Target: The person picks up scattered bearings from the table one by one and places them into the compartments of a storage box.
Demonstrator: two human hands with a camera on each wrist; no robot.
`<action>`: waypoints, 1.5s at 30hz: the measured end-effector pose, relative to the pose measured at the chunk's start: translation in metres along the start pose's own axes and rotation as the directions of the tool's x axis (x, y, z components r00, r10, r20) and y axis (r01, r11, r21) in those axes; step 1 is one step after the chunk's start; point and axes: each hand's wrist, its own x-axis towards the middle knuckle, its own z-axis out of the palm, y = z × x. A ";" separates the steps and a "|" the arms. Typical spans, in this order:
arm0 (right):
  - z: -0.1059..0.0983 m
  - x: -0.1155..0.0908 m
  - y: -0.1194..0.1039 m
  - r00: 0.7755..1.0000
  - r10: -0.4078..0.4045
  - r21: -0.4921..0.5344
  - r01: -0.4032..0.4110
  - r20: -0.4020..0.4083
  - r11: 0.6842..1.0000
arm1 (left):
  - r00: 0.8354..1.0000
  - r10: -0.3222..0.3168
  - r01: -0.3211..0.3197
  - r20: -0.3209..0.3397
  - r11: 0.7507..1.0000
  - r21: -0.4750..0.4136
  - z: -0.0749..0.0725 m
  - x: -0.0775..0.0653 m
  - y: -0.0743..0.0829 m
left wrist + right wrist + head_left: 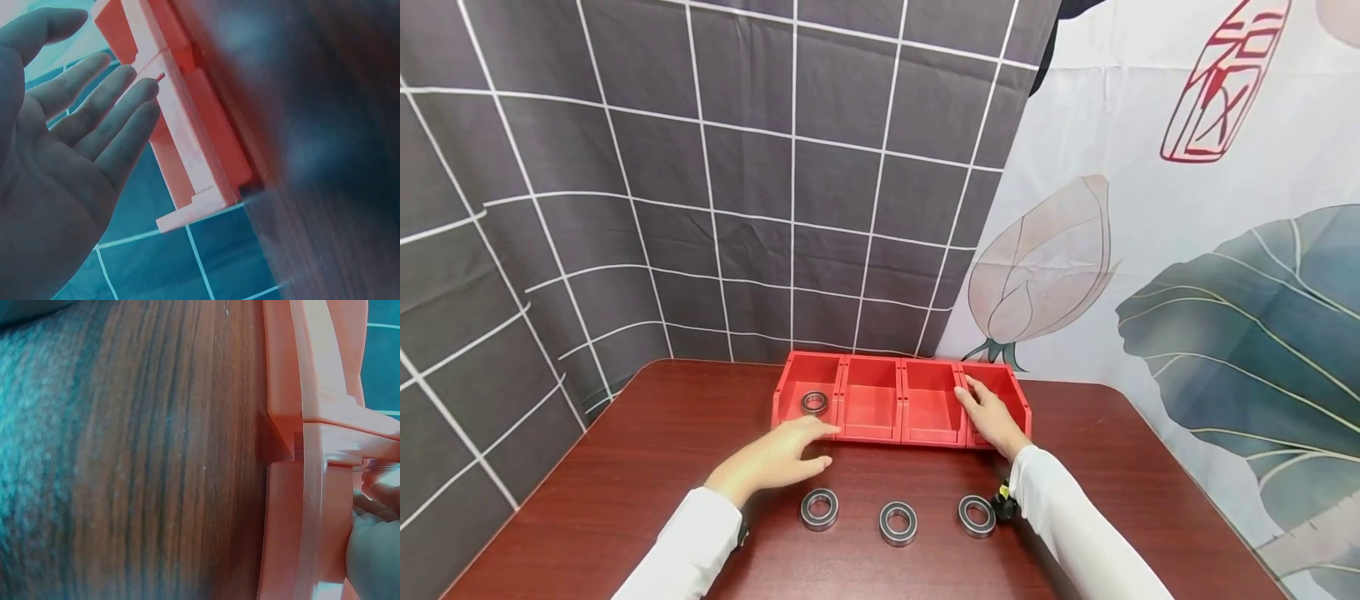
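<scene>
Above the table, in front of the leftmost section of a red four-part bin row (870, 435), my left hand (778, 458) hovers with fingers extended and thumb apart. The left wrist view shows its palm (56, 187) bare and holding nothing. My right hand (992, 414) reaches into the rightmost section, thumb and forefinger by the divider. In the right wrist view the bin's front wall (312, 519) covers much of that hand (375, 556), so whether it holds anything is hidden. One ball bearing (814, 403) lies in the leftmost section.
Three more bearings lie on the brown table in front of the bins: a left one (819, 509), a middle one (898, 523) and a right one (977, 516). A small black and yellow item (1004, 502) shows by the right sleeve. Behind hangs a grey grid cloth (835, 183).
</scene>
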 end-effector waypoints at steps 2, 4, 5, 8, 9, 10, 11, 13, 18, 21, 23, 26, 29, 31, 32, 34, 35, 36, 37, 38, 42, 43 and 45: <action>0.000 0.000 0.000 1.000 0.003 -0.003 -0.003 -0.001 1.000 | 0.999 -0.004 0.004 0.033 1.000 -0.006 0.002 -0.003 0.003; 0.001 -0.001 0.001 1.000 0.001 -0.005 -0.001 0.001 1.000 | 0.998 -0.012 0.013 0.060 1.000 -0.013 0.005 -0.005 0.005; 0.001 -0.001 0.001 1.000 0.001 -0.007 -0.001 -0.001 1.000 | 0.998 -0.009 0.010 0.068 1.000 -0.017 0.005 -0.005 0.006; 0.001 -0.001 0.001 1.000 -0.001 -0.008 0.000 -0.007 1.000 | 0.997 0.016 -0.015 0.077 1.000 -0.022 0.007 -0.006 0.009; 0.001 -0.001 0.001 1.000 -0.004 -0.010 0.004 -0.008 1.000 | 0.997 0.027 -0.026 0.077 1.000 -0.016 0.007 -0.006 0.010; 0.001 -0.001 0.001 1.000 -0.002 -0.009 0.002 -0.010 1.000 | 0.996 0.036 -0.035 0.077 0.999 -0.011 0.008 -0.006 0.012; 0.001 -0.001 0.001 1.000 -0.004 -0.009 0.004 -0.009 1.000 | 0.996 0.042 -0.042 0.081 0.999 -0.005 0.008 -0.007 0.012; 0.001 0.000 0.001 1.000 -0.005 -0.009 0.005 -0.007 1.000 | 0.994 0.045 -0.046 0.096 0.999 0.002 0.009 -0.008 0.015; 0.002 0.001 0.001 1.000 -0.001 -0.015 0.000 -0.013 1.000 | 0.990 0.052 -0.052 0.133 0.999 -0.001 0.013 -0.015 0.020; 0.002 0.002 0.002 1.000 -0.007 -0.020 0.007 -0.010 1.000 | 0.988 0.072 -0.072 0.133 0.997 -0.003 0.017 -0.020 0.022; 0.001 0.002 0.002 1.000 -0.005 -0.016 0.005 -0.014 1.000 | 0.988 0.080 -0.080 0.130 0.997 -0.004 0.018 -0.023 0.024; 0.001 0.002 0.002 1.000 -0.003 -0.013 0.003 -0.014 1.000 | 0.989 0.072 -0.071 0.130 0.997 -0.015 0.020 -0.027 0.025; 0.001 0.002 0.003 1.000 0.001 -0.017 -0.002 -0.015 1.000 | 0.989 0.069 -0.066 0.130 0.998 -0.023 0.021 -0.029 0.027; 0.001 0.002 0.003 1.000 -0.003 -0.019 0.003 -0.015 1.000 | 0.989 0.071 -0.068 0.127 0.997 -0.028 0.021 -0.029 0.028; 0.002 0.002 0.003 1.000 -0.004 -0.017 0.004 -0.016 1.000 | 0.989 0.072 -0.069 0.126 0.997 -0.027 0.021 -0.030 0.028; 0.002 0.002 0.003 1.000 -0.003 -0.007 0.003 -0.022 1.000 | 0.990 0.071 -0.069 0.122 0.997 -0.023 0.022 -0.031 0.029; 0.002 0.002 0.003 1.000 -0.007 -0.007 0.007 -0.021 1.000 | 0.990 0.069 -0.067 0.121 0.998 -0.021 0.022 -0.031 0.029; 0.002 0.002 0.003 1.000 -0.010 -0.006 0.009 -0.020 1.000 | 0.991 0.067 -0.065 0.120 0.998 -0.019 0.022 -0.032 0.029; 0.002 0.002 0.003 1.000 -0.009 -0.004 0.009 -0.019 1.000 | 0.991 0.063 -0.062 0.119 0.998 -0.016 0.022 -0.033 0.029; 0.002 0.002 0.003 1.000 -0.005 0.000 0.005 -0.020 1.000 | 0.991 0.059 -0.058 0.119 0.998 -0.013 0.023 -0.033 0.029; 0.002 0.002 0.002 1.000 -0.006 -0.006 0.006 -0.020 1.000 | 0.991 0.044 -0.043 0.123 0.999 -0.012 0.023 -0.033 0.029; 0.002 0.002 0.002 1.000 -0.007 -0.008 0.007 -0.020 1.000 | 0.991 0.041 -0.040 0.125 0.999 -0.011 0.023 -0.033 0.029; 0.001 0.002 0.003 1.000 -0.012 -0.012 0.012 -0.020 1.000 | 0.991 0.040 -0.039 0.128 0.999 -0.009 0.022 -0.033 0.029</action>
